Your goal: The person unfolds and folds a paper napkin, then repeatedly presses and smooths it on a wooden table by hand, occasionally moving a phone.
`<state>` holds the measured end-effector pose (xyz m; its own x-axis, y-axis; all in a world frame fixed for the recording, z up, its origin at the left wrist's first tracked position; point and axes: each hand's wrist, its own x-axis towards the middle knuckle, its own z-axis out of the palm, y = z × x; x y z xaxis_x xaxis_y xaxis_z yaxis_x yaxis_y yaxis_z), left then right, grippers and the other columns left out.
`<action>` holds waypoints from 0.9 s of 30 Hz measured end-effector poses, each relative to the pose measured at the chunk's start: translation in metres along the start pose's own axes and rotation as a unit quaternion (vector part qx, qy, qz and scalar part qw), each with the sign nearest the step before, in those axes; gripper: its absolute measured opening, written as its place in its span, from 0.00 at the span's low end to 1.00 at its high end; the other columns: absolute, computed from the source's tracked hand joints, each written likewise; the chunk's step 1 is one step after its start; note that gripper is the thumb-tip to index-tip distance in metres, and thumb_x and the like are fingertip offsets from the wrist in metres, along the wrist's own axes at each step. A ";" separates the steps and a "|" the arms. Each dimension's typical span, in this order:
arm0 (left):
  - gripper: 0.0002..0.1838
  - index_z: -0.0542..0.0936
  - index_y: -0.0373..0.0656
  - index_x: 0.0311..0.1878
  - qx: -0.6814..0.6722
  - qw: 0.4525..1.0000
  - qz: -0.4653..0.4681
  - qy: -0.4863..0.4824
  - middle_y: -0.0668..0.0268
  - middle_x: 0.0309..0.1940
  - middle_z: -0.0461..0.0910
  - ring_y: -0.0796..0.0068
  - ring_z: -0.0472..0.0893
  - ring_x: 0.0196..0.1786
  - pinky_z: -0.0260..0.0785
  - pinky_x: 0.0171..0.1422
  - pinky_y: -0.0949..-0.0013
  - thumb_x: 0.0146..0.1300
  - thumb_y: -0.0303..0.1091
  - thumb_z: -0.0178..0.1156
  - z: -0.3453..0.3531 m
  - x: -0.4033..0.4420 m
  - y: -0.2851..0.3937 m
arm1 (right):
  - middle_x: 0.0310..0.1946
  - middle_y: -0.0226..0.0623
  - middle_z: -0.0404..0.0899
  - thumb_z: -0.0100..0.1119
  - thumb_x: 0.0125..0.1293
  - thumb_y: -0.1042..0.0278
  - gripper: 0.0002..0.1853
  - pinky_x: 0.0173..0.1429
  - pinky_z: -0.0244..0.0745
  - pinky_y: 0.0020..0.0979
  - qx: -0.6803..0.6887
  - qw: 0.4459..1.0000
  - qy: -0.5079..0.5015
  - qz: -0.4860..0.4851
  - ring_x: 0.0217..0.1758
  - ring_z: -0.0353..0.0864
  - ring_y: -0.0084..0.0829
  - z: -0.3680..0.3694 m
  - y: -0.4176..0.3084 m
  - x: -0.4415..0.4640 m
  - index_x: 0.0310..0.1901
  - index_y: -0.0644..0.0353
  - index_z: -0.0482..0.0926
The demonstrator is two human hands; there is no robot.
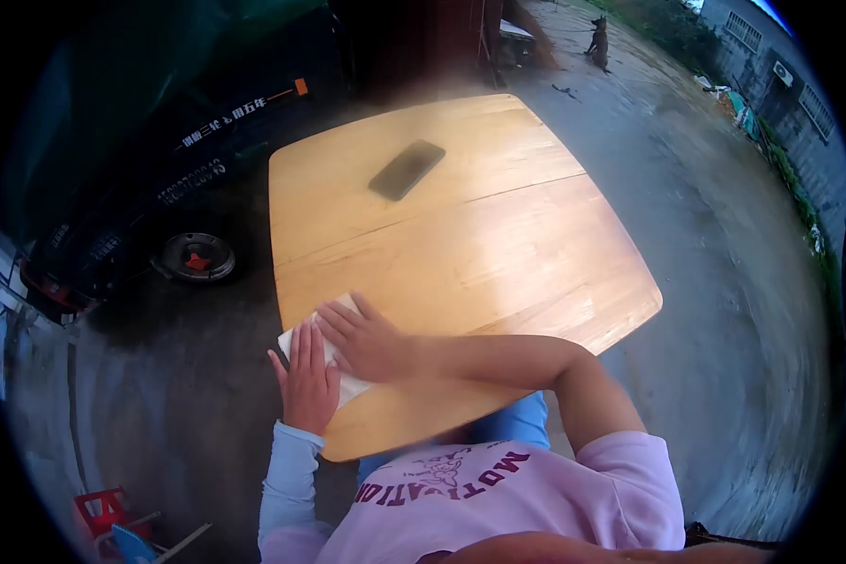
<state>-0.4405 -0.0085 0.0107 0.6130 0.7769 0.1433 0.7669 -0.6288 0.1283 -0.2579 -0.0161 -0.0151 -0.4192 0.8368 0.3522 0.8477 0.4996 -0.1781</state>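
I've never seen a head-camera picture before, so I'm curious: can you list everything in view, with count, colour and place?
Table: 1, light wood, centre
Phone-like slab: 1, dark, far part of tabletop
Cloth or paper: 1, white, tabletop's near left edge
Vehicle: 1, dark, upper left
Wheel: 1, dark with red centre, on vehicle
Dog: 1, dark, far background
Building: 1, grey, upper right
Stool-like object: 1, red, lower left
Ground: grey, all around
Shirt: 1, pale pink, bottom
Sleeve: 1, light blue, left forearm
Left hand: 1, bare, flat on the white piece
Right hand: 1, bare, beside it, likewise
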 end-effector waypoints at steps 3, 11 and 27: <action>0.33 0.55 0.42 0.76 -0.033 0.999 -0.006 0.002 0.60 0.78 0.52 0.63 0.49 0.81 0.36 0.76 0.30 0.70 0.39 0.47 0.015 0.045 -0.040 | 0.74 0.49 0.58 0.44 0.70 0.50 0.34 0.79 0.36 0.61 -0.047 0.999 0.008 0.016 0.78 0.54 0.44 0.014 0.027 0.043 0.70 0.67 0.63; 0.31 0.57 0.40 0.76 -0.084 0.995 0.006 0.048 0.58 0.78 0.51 0.59 0.50 0.81 0.43 0.79 0.45 0.69 0.34 0.43 0.036 0.088 -0.082 | 0.71 0.47 0.63 0.45 0.70 0.54 0.30 0.75 0.45 0.63 -0.047 0.997 0.056 0.029 0.77 0.58 0.42 0.040 0.050 0.084 0.68 0.65 0.67; 0.34 0.56 0.38 0.76 -0.002 1.000 -0.029 -0.003 0.58 0.79 0.51 0.61 0.49 0.81 0.31 0.75 0.27 0.69 0.40 0.47 -0.007 -0.036 0.000 | 0.74 0.53 0.57 0.49 0.70 0.52 0.34 0.76 0.47 0.60 0.014 0.995 -0.089 -0.049 0.79 0.53 0.48 -0.016 -0.021 0.001 0.69 0.71 0.64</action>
<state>-0.4638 -0.0366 0.0127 0.5688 0.8122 0.1295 0.8004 -0.5828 0.1404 -0.2706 -0.0289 0.0040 -0.5517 0.8095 0.2009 0.7920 0.5840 -0.1779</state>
